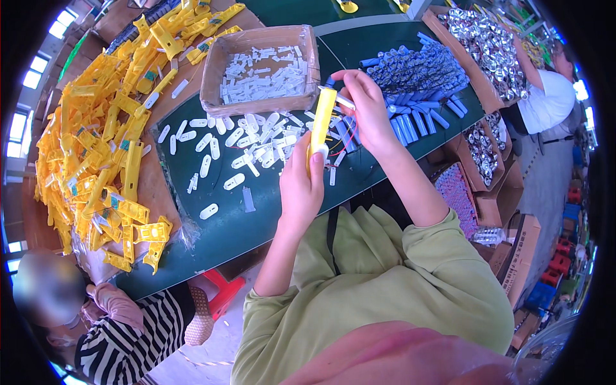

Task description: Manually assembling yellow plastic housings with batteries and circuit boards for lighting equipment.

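Our left hand (300,183) wraps the yellow case (324,117) to steady it. Our right hand (367,110), half closed, pinches a white piece (345,102).

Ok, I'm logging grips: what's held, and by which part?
The left hand holds a yellow casing by its lower end; what the right hand grips, if anything, is unclear.

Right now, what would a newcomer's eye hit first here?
Probably the big heap of yellow plastic casings filling the left side. Next, the dense stack of blue cylindrical cells on the green table, beyond the right hand. Then, near centre, the single yellow casing in the left hand.
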Demonstrator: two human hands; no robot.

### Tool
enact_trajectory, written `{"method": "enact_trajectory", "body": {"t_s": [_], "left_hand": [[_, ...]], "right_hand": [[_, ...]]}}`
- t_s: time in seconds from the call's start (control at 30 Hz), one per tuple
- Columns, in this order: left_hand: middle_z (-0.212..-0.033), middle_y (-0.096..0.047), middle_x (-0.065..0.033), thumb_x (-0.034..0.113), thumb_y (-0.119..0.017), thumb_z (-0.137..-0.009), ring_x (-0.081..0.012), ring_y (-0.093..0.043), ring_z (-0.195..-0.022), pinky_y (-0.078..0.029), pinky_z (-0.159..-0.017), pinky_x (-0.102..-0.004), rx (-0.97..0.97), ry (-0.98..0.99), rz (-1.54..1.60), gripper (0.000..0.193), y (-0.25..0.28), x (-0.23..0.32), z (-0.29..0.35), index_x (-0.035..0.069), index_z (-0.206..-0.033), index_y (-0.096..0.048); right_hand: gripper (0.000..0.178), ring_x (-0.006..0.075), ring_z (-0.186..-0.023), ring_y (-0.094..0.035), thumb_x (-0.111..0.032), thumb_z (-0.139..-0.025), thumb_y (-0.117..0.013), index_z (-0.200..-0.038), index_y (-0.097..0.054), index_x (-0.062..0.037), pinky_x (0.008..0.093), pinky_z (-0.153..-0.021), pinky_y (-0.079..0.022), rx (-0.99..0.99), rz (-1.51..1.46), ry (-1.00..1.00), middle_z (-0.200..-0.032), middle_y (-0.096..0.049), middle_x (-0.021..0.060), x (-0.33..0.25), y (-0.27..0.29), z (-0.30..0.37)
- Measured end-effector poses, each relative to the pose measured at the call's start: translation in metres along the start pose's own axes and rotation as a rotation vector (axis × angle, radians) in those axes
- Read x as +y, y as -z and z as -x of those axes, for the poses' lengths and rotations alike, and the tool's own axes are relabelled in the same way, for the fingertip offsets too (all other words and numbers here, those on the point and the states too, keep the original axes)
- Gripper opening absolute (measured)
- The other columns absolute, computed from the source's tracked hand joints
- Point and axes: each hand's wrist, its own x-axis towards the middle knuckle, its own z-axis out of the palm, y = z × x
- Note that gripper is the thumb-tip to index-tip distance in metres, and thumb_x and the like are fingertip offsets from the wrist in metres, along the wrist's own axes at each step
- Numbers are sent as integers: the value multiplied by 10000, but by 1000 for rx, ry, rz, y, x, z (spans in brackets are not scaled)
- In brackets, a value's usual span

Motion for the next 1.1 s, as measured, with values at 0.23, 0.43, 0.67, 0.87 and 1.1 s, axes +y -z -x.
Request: {"method": "enact_trajectory", "body": {"t_s": [0.23,0.43,0.67,0.87,1.1], "left_hand": [[-747,-596,-77,225,-410,-982,-114,-555,-673,-448,-627,-267,-217,159,303,290,1,22,12,6,-1142,-512],[-855,-577,-89,309,-376,-995,-138,-549,-748,-456,-682,-268,-318,257,841,370,-12,27,13,-5,-1165,-472],[-922,-587,-101,391,-417,-972,-170,-588,-807,-475,-718,-307,-256,180,920,523,-33,31,12,39,-1344,-313],[-1031,-540,-89,402,-385,-976,-157,-556,-807,-471,-707,-295,-248,179,981,586,-46,22,5,78,-1441,-237],[-1174,-518,-83,285,-363,-985,-150,-540,-924,-458,-802,-303,-84,23,571,511,-59,41,-11,41,-1424,-268]], "right_hand": [[335,136,-772,-628,-247,-1008,-346,-1002,-572,-1,246,-742,-486,-13,17,247,-824,-639,86,-4,15,8],[749,225,-861,-653,-596,-947,-168,-1061,-584,16,337,-825,-492,-514,-153,43,-972,-648,147,-10,38,14],[633,267,-1056,-579,-520,-942,-335,-1248,-474,17,394,-947,-416,-435,-818,-442,-1172,-580,180,-34,72,33],[513,224,-899,-613,-450,-924,-438,-1144,-531,4,312,-841,-464,-277,-535,-214,-990,-632,158,-23,81,34],[178,111,-590,-463,-210,-795,-685,-838,-634,-46,249,-557,-378,-56,394,388,-712,-569,22,-14,54,53]]}}
